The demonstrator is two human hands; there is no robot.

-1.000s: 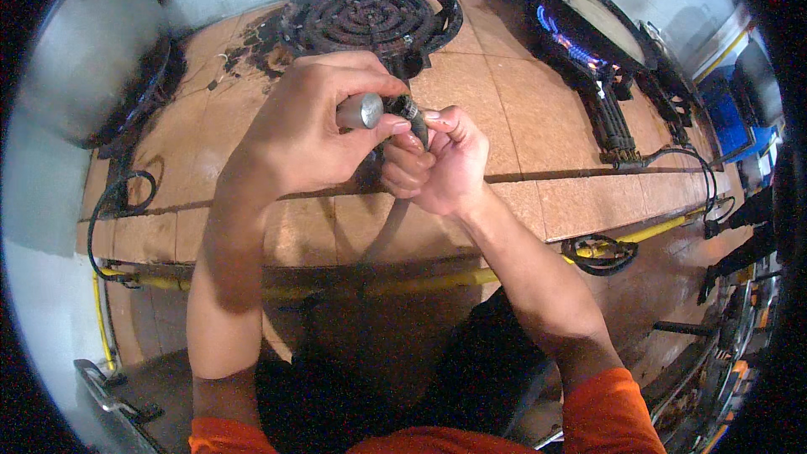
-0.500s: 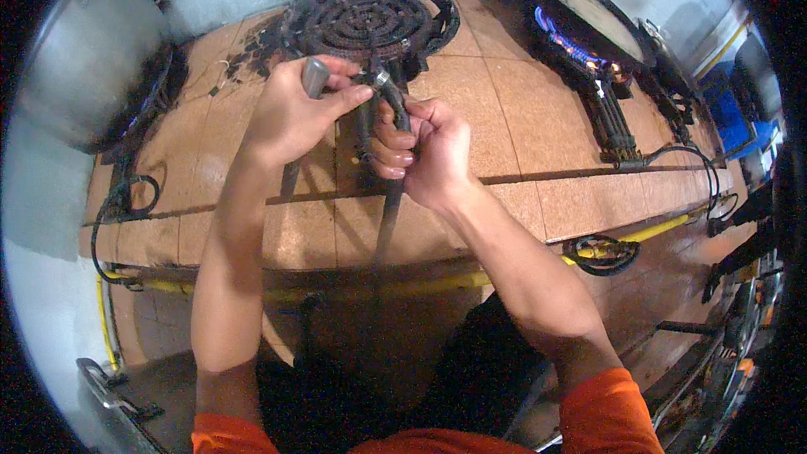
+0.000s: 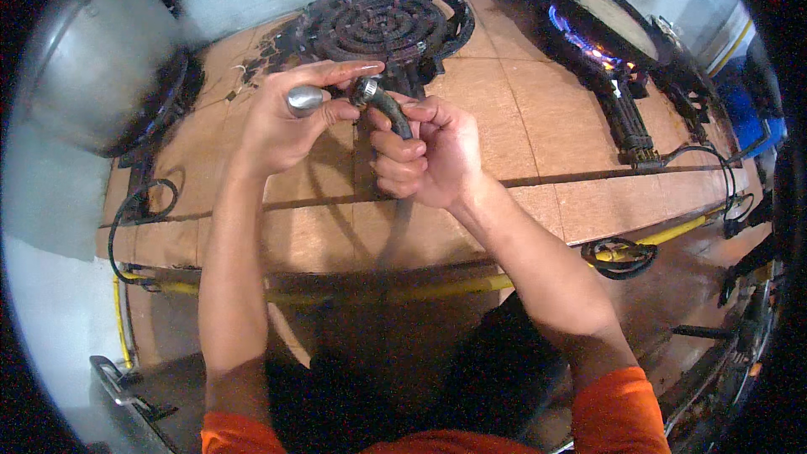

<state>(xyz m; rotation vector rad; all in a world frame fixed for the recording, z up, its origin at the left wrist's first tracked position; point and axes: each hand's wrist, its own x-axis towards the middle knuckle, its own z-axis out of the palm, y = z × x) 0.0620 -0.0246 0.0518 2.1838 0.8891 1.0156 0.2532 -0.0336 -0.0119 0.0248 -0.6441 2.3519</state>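
Note:
My left hand (image 3: 286,118) is closed around a short silver metal cylinder (image 3: 304,101), with its fingertips beside a metal hose clamp (image 3: 367,91). My right hand (image 3: 429,151) grips the black rubber hose (image 3: 395,116) just below that clamp, its thumb resting along the hose and its fingers curled round it. Just beyond my hands sits an unlit black ring burner (image 3: 382,21) on the tiled counter (image 3: 513,134), its stem partly hidden behind my fingers and the hose.
A large steel pot (image 3: 97,59) stands at the left. A wide pan (image 3: 597,8) is over a lit burner (image 3: 588,42) at the right. A yellow pipe (image 3: 681,231) and coiled black hose (image 3: 626,256) run under the counter edge. A blue container (image 3: 756,126) sits far right.
My left hand has moved away leftward from my right hand, then turned slightly around the cylinder. My right hand still grips the hose, whose clamped end now shows more clearly.

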